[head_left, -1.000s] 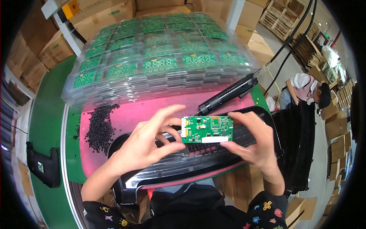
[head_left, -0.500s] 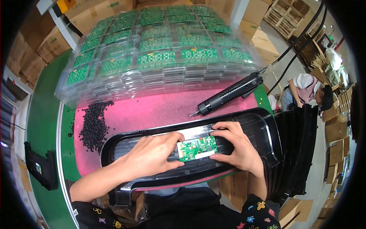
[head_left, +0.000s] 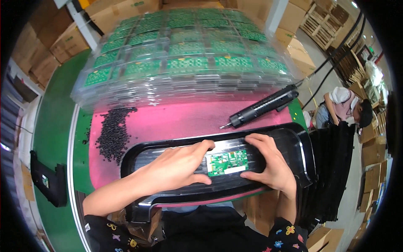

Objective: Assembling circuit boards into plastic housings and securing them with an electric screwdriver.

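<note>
A green circuit board (head_left: 228, 163) with a white strip lies inside a long black plastic housing (head_left: 184, 196) in front of me. My left hand (head_left: 178, 166) is at the board's left end, thumb and forefinger spread apart, gripping nothing. At the right end is my right hand (head_left: 270, 166), its fingers also parted around the corners. Its thumb is at the lower right corner, where I cannot tell whether it touches. Beyond the housing, a black electric screwdriver (head_left: 264, 107) rests with its bit pointing left.
Clear plastic trays of green boards (head_left: 184, 63) are stacked at the back. A heap of small black screws (head_left: 113, 134) sits on the pink mat (head_left: 176, 115). More black housings (head_left: 329, 172) stand at right, a black part (head_left: 48, 180) at left. A person (head_left: 342, 107) sits far right.
My fingers have loosened and spread a little around the board, the left forefinger moving away from its upper corner. The whole view has shifted slightly; the board stays in the housing.
</note>
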`<act>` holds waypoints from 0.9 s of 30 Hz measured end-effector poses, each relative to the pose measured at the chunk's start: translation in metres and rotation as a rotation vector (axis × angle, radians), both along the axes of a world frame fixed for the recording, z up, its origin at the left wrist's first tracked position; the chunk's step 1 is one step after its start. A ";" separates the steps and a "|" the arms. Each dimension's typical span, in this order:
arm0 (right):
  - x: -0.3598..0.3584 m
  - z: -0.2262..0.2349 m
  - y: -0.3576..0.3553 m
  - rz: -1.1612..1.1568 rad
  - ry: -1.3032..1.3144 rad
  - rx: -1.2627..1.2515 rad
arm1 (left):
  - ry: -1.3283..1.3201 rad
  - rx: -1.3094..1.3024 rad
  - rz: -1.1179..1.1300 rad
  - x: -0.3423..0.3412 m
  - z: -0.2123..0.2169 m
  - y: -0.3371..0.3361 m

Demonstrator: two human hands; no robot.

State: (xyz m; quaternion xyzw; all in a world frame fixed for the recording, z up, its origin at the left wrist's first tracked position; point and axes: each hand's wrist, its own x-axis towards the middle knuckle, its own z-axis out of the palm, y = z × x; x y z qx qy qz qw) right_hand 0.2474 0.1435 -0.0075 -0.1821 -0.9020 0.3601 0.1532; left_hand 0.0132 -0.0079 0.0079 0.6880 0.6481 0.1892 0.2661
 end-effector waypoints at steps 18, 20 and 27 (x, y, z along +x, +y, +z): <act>-0.021 0.029 0.094 -0.560 0.204 0.125 | 0.459 0.035 0.533 -0.106 -0.005 -0.052; -0.058 0.022 0.063 -0.540 0.779 0.046 | 0.479 0.056 0.548 -0.104 -0.012 -0.046; -0.098 0.022 0.027 -0.123 0.793 -0.916 | 0.541 0.086 0.672 -0.104 -0.019 -0.044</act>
